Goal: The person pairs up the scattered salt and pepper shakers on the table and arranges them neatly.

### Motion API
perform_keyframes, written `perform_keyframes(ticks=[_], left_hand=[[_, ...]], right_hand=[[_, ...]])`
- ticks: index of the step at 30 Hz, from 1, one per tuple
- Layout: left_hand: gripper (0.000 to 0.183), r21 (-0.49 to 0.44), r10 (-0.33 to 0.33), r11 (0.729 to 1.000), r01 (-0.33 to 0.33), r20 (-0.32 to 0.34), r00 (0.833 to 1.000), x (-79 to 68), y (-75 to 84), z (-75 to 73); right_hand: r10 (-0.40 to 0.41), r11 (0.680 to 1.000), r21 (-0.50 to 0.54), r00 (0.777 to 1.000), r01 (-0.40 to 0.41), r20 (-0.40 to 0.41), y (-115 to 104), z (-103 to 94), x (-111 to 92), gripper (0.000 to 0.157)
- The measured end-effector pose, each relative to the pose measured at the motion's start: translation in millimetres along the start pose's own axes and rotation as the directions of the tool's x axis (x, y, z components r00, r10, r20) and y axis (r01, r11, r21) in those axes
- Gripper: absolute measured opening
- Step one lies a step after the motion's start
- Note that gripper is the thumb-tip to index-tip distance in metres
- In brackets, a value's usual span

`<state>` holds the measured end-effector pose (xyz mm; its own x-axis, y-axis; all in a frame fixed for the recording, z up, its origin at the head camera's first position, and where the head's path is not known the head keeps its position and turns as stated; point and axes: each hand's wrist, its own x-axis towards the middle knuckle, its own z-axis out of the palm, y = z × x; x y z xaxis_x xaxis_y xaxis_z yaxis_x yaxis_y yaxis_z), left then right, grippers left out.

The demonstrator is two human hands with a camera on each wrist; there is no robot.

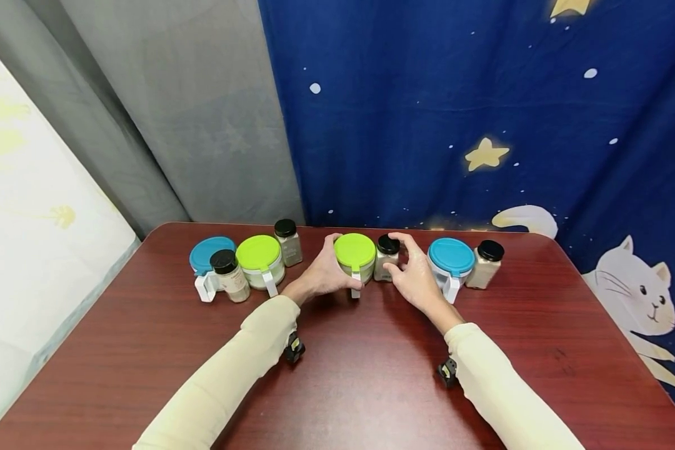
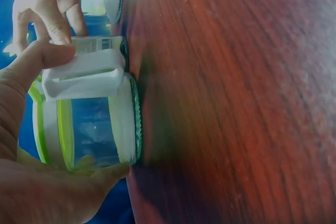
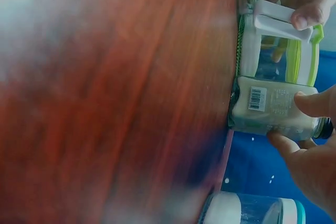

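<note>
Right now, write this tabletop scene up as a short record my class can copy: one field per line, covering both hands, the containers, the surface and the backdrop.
Left hand: grips the middle green-lidded jar
Right hand: curls around the middle black-capped bottle
Left group: far-left blue-lidded jar, front black-capped bottle, second green-lidded jar, rear black-capped bottle
Right group: other blue-lidded jar, end black-capped bottle
Totals: four jars, four bottles
Surface: reddish-brown table
Backdrop: blue curtain with stars, grey curtain
</note>
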<state>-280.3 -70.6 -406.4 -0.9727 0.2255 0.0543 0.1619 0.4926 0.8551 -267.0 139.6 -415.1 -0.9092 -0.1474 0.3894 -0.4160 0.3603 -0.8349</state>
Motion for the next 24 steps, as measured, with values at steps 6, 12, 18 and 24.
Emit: perform_keyframes(ticks=[6,12,18,24], left_hand=[[0.110,-0.019,-0.055,0.998,0.055,0.007,0.998,5.9,1.1,2.4],[0.109,-0.025,-0.061,0.998,0.062,0.020,0.998,8.9,1.9,3.3],[0.110,0.006,-0.053,0.999,0.053,0.026,0.998,7.7,1.7,4.3],[0.111,0.025,-0.061,0.998,0.060,0.034,0.998,3.6,1.8,3.8]], right_hand=[[0.009,0.999,-0.049,1.000,-0.010,-0.014,2.4,0.9,4.1,0.060],[-0.026,0.983,-0.184,0.999,0.020,-0.032,3.6,0.3,1.9,0.061],[-0.042,0.971,-0.237,0.999,0.038,-0.011,4.5,-1.2,-1.4,0.060],[-0.034,0.977,-0.210,0.999,0.039,0.023,3.7,-4.1,-2.0,0.060]])
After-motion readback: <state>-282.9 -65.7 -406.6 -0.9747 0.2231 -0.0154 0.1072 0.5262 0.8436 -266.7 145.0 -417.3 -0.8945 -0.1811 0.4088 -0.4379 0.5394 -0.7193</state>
